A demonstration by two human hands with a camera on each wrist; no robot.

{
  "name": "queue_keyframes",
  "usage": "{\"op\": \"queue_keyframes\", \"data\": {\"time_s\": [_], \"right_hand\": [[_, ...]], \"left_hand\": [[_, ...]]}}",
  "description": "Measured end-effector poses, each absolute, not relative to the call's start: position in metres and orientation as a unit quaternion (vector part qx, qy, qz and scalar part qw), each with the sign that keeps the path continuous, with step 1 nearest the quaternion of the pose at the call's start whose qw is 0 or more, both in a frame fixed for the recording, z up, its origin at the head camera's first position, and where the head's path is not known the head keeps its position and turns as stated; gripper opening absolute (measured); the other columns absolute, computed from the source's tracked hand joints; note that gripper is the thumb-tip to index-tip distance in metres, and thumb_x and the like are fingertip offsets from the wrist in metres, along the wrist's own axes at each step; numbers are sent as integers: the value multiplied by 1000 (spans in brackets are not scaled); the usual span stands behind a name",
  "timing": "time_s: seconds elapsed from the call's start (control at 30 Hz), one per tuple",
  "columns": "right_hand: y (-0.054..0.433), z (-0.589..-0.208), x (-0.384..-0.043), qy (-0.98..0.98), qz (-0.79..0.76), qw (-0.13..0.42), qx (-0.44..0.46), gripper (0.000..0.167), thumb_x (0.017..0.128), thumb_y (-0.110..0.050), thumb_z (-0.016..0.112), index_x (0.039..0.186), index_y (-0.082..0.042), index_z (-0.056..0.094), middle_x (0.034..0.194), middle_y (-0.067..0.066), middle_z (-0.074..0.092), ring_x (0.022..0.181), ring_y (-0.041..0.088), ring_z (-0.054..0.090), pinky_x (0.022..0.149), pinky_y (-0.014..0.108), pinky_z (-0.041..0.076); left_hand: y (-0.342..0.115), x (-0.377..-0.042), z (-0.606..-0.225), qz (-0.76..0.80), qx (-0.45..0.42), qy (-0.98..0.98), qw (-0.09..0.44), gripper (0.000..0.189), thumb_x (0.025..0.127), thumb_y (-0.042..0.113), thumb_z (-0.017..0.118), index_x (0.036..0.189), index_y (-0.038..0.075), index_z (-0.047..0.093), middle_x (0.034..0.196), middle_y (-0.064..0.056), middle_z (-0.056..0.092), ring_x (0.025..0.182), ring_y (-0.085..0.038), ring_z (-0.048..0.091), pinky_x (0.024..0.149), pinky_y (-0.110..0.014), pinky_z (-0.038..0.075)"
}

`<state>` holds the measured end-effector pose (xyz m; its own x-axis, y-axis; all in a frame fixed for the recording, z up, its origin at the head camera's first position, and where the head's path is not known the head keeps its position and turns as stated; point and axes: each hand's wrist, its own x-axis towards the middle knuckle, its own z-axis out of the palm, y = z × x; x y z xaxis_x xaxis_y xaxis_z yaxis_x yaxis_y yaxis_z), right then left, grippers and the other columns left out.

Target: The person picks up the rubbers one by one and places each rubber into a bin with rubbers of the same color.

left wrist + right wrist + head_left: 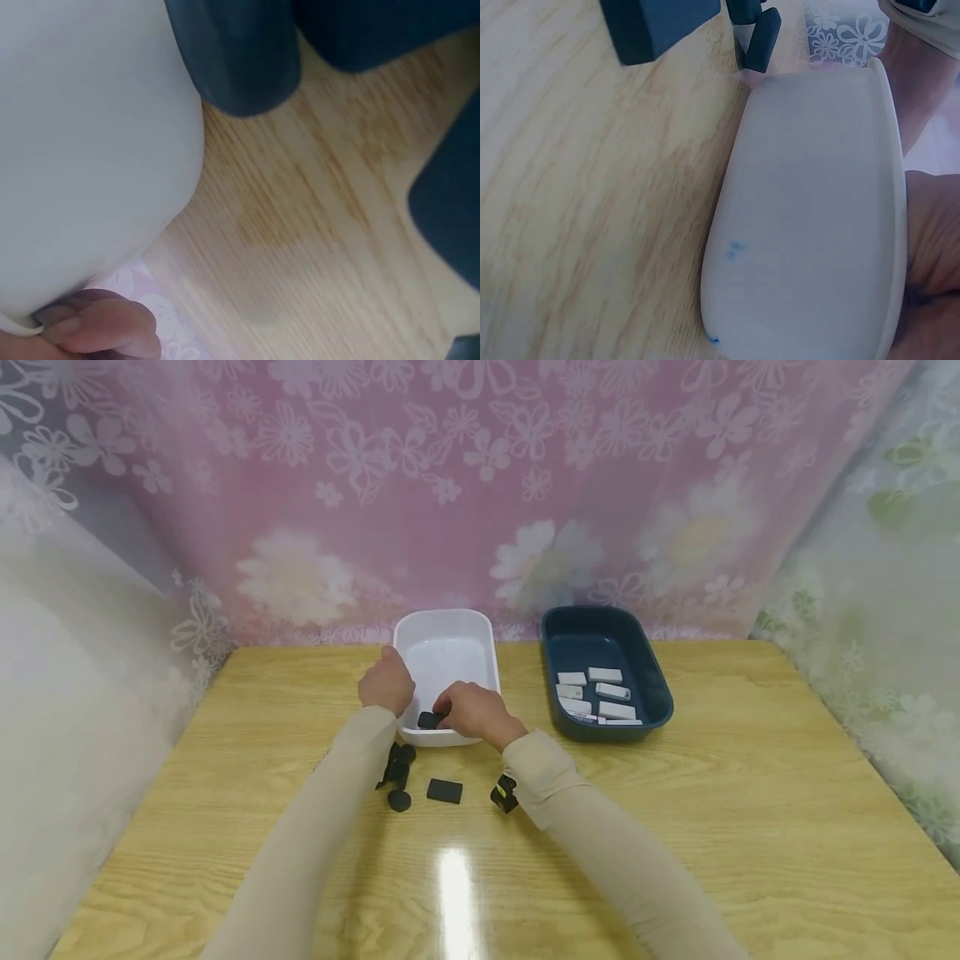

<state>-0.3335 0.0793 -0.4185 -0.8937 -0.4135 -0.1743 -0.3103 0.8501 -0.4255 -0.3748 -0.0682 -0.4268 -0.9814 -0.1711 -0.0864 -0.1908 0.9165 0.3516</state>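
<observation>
A white plastic bin [446,625] stands near the back of the table. My left hand [387,683] grips its left rim, and the left wrist view shows curled fingers [112,326] at the edge. Inside the bin's near end, my right hand [474,710] reaches down over the front rim and pinches a small black block [430,720]; its fingertips are partly hidden. In the right wrist view, the bin's outer wall [810,202] covers most of that hand [934,232].
To the right stands a dark blue bin [652,693] with several white boxes [613,692]. On the table nearer me lie a black rectangular block [445,791], a round black piece [399,800] and other black pieces [402,764]. A black item with a yellow mark [504,795] shows beside the right sleeve.
</observation>
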Motion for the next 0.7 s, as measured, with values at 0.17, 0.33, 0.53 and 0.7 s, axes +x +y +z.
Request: {"op": "queue_keyframes", "data": {"time_s": [0.17, 0.33, 0.53, 0.7], "right_hand": [[78, -417, -335, 953, -187, 151, -182, 23, 85, -22, 74, 108, -20, 73, 108, -6, 68, 100, 16, 61, 85, 39, 46], [78, -417, -336, 955, -180, 156, -179, 20, 85, -22, 73, 106, -22, 72, 106, -7, 68, 98, 15, 61, 84, 39, 46], [78, -415, -336, 958, -174, 155, -169, 18, 85, -20, 72, 103, -23, 72, 104, -7, 68, 95, 15, 60, 82, 41, 45], [77, -415, -336, 955, -179, 166, -171, 17, 86, -21, 71, 103, -23, 71, 104, -7, 67, 94, 15, 60, 83, 41, 45]], "left_hand": [[-67, -376, -427, 180, -99, 978, 30, 39, 93, 13, 52, 125, -4, 38, 99, -22, 63, 91, -38, 63, 76, -49, 51], [-67, -377, -429, 176, -100, 979, 24, 38, 93, 13, 51, 124, -4, 39, 97, -22, 63, 89, -37, 64, 74, -48, 51], [-67, -379, -430, 178, -98, 979, 22, 38, 93, 13, 51, 125, -4, 38, 96, -22, 63, 87, -37, 64, 73, -47, 51], [-68, -378, -431, 175, -102, 979, 24, 40, 92, 14, 53, 125, -4, 38, 97, -22, 63, 88, -37, 64, 74, -47, 51]]}}
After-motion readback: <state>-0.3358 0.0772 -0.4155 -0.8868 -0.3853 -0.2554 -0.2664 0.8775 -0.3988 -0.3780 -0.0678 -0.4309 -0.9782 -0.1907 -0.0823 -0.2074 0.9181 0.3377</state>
